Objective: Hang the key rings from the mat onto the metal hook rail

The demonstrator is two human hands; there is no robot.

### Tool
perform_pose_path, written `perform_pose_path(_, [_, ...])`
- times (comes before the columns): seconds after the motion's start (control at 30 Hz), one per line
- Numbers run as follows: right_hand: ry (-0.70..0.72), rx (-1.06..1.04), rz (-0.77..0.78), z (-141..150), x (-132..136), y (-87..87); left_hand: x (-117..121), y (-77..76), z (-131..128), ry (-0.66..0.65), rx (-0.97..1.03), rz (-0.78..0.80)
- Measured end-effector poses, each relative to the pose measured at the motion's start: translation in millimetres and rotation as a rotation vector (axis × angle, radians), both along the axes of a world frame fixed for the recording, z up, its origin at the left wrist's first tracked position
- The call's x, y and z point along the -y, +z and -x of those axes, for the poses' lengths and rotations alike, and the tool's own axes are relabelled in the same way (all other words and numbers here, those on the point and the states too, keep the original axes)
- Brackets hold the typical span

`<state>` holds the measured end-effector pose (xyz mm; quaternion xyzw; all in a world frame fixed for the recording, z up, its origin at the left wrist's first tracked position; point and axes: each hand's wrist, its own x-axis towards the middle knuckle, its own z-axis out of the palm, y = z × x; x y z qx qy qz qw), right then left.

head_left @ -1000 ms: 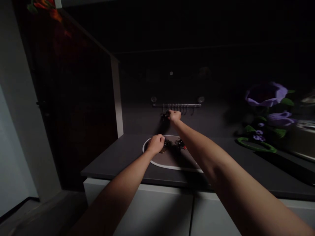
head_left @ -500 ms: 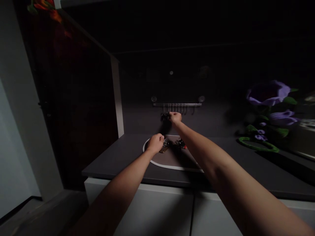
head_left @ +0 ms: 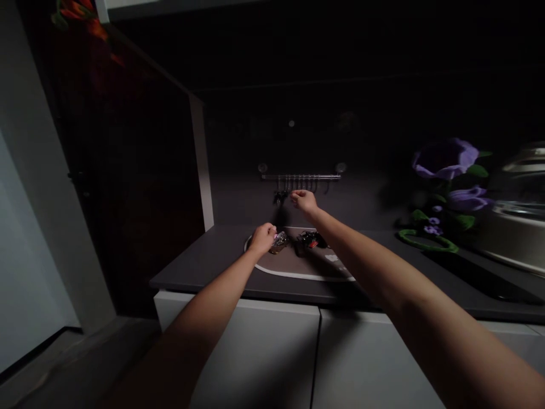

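My left hand [head_left: 261, 239] is closed over the left part of a rounded brown mat [head_left: 293, 265] with a white rim. A small pinkish bit shows by its fingertips, beside a shiny metallic bunch [head_left: 280, 240], perhaps keys. My right hand [head_left: 305, 201] is raised below a clear rail [head_left: 301, 177] with several hooks. Its fingers are loosely curled, with nothing visible between them. Just left of those fingertips, a small dark bunch [head_left: 280, 197] hangs from the rail. Another dark bunch with a red piece [head_left: 313, 243] lies on the mat between my arms.
The mat rests on a dark countertop [head_left: 191, 261] above white cabinet doors [head_left: 259, 335]. Purple flowers [head_left: 447, 159] with a green looped base [head_left: 428, 241] stand at the right. Beyond them is a pale lidded appliance [head_left: 515, 233]. A shelf [head_left: 187, 4] overhangs the counter.
My right hand has moved off to the right of the dark bunch, which stays hanging at the rail. My left hand remains near the metallic bunch. The view has shifted slightly right.
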<state>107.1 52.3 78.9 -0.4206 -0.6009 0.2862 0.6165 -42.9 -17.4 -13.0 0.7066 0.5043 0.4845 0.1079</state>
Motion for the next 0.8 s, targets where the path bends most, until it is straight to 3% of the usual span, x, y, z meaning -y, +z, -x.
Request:
perform_pose_path(0.1, [0.07,-0.061,0.088,0,29,-6.9,1,-0.4,1,-0.031,0.0,0.012])
perform_pose_path(0.2, [0.09,-0.025,0.105,-1,55,-25.3,3,-0.5,2,-0.044,-0.063,-0.018])
perform_pose_path(0.43, [-0.072,0.507,-0.012,-18,82,-72.9,6,0.9,2,-0.093,-0.295,-0.095])
perform_pose_path(0.6, [-0.108,0.821,-0.054,-21,87,-77.3,5,0.9,1,-0.075,-0.378,-0.074])
perform_pose_path(0.8, [-0.104,0.91,0.004,-16,85,-74.0,-5,-1.0,2,-0.116,-0.469,-0.055])
